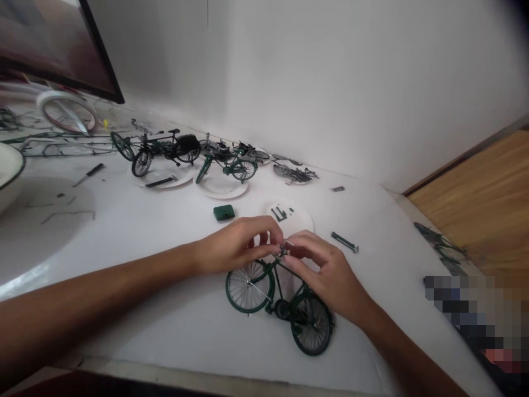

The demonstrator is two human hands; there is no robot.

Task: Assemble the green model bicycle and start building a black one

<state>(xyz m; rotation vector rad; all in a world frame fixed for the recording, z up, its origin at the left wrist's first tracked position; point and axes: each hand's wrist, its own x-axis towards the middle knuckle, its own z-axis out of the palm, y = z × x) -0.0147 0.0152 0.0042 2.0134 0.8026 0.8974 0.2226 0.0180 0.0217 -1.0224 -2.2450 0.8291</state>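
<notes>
green model bicycle [278, 286] lies on its side on the white desk [177, 331], directly beneath both hands, with its dark spoked wheels on either side of the frame. the left hand [235, 245] reaches in from the left and the right hand [326, 270] from the lower right. they are close together, not spread wide, and their fingertips [291, 242] meet in a narrow pinch at the top of the bicycle's frame. a tiny dark piece shows there, but the fingers hide most of it, so its exact shape cannot be made out.

just above the hands sits a white paper plate [300, 218] holding a few small dark green parts [279, 214]. a green block [223, 212] lies to its left, and a dark metal rod-like part [344, 241] lies to its right, both directly on the desk.

farther back, along the white wall [351, 82], a black model bicycle [159, 149] stands beside a second green model bicycle [226, 165], which stands on a paper plate [221, 187]. grey model parts [292, 173] are heaped on another plate near the wall. a small black-handled tool [88, 174] lies on the desk at the left, just beside a white bowl [8, 176]. a dark monitor [58, 49] stands in the top left corner.
</notes>
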